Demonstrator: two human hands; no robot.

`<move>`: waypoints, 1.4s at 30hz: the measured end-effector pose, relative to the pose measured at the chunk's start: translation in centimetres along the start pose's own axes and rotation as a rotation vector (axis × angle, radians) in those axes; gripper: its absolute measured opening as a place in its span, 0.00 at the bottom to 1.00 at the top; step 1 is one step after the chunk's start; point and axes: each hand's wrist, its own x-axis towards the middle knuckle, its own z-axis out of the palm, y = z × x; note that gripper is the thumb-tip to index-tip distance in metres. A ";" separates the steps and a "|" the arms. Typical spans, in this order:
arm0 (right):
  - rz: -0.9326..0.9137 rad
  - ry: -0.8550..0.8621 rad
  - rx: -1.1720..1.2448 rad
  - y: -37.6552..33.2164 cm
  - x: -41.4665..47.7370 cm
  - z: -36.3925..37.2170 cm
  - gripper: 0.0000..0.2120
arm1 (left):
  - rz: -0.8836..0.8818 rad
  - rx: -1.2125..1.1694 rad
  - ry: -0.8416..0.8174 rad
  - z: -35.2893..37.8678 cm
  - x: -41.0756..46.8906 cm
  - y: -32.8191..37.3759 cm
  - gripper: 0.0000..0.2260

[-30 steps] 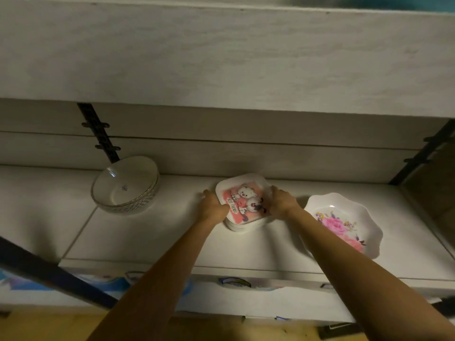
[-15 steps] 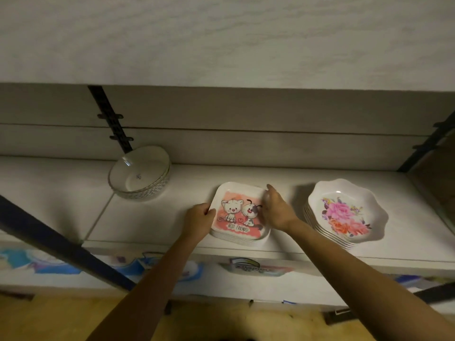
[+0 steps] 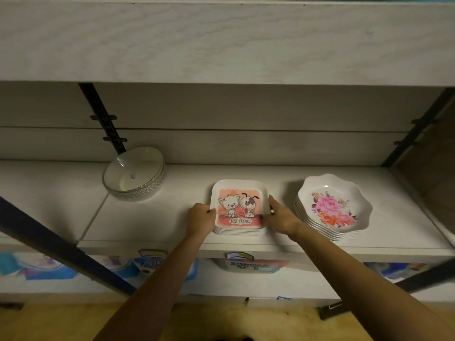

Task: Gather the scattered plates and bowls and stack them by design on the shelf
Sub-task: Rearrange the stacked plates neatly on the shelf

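Nearer plate stack (image 3: 239, 207) between hands.

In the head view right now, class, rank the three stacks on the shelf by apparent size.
1. Flower plate stack, largest.
2. Cartoon square plate stack and glass bowl stack look alike in size; the bowls sit farther back, so I won't rank them.

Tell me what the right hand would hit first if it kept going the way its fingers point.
The right hand points up and left, toward the back of the shelf, and it is already against the right edge of the square plates. So it would push into that stack first; beyond lies bare shelf, though depth is hard to judge.
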 end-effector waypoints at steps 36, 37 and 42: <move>-0.137 0.117 -0.049 -17.0 5.3 14.7 0.20 | -0.046 -0.203 0.313 -20.7 7.4 -11.1 0.09; -0.121 0.102 -0.035 -17.4 5.7 15.0 0.20 | -0.057 -0.222 0.338 -20.9 7.9 -11.2 0.09; -0.056 0.017 0.107 -19.3 8.0 16.0 0.27 | -0.171 -0.303 0.386 -20.9 10.1 -11.4 0.16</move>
